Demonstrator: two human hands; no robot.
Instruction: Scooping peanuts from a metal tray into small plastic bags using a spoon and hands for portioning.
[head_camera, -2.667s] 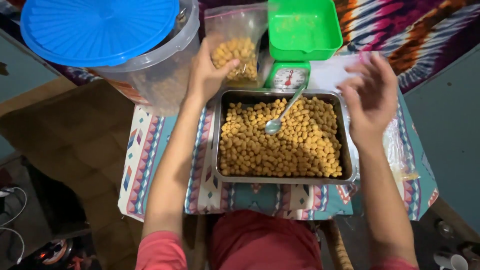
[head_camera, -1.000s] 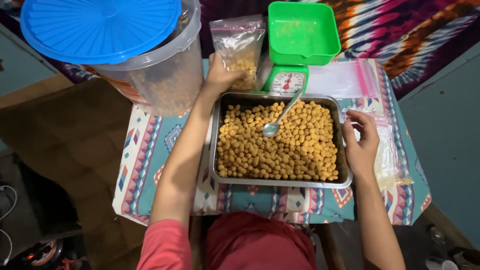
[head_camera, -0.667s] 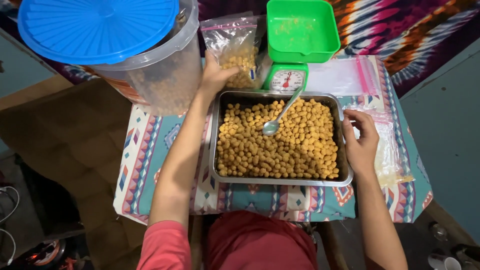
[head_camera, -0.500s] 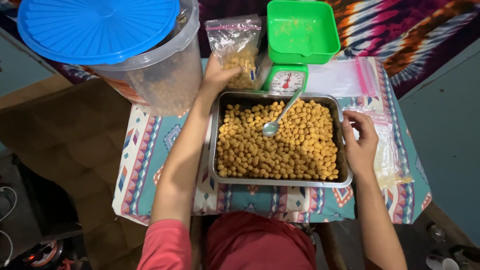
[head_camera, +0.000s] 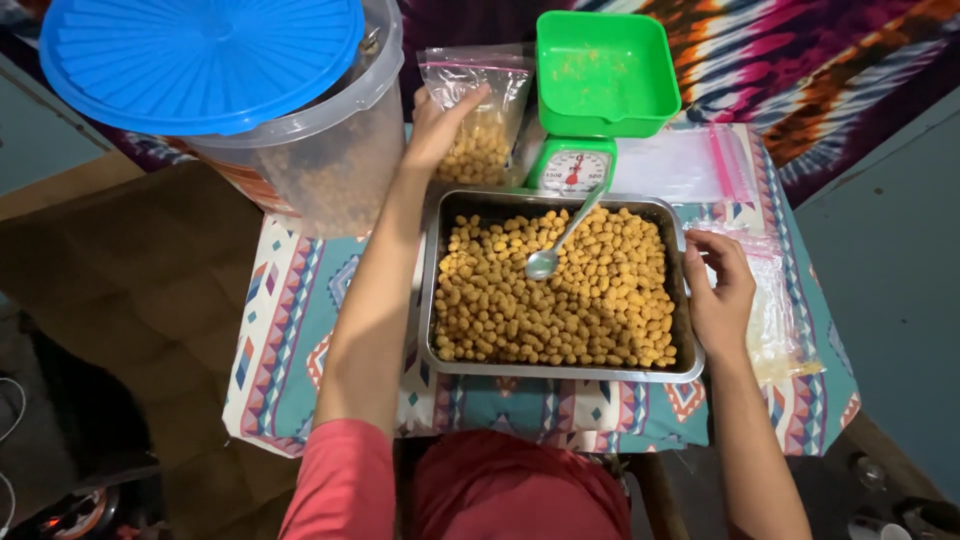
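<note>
Head view: left hand (head_camera: 440, 125) is reaching forward, fingers curling on the filled zip bag (head_camera: 482, 120), which is standing upright just left of the green scale (head_camera: 590, 100), long axis vertical. Right hand (head_camera: 718, 290) is resting at the metal tray (head_camera: 560, 372) right rim, fingers loosely bent on the flat empty bags (head_camera: 770, 300); whether it is gripping one, cannot tell. One tray of nuts, one spoon (head_camera: 560, 238), one lidded tub (head_camera: 250, 100), one filled bag.
</note>
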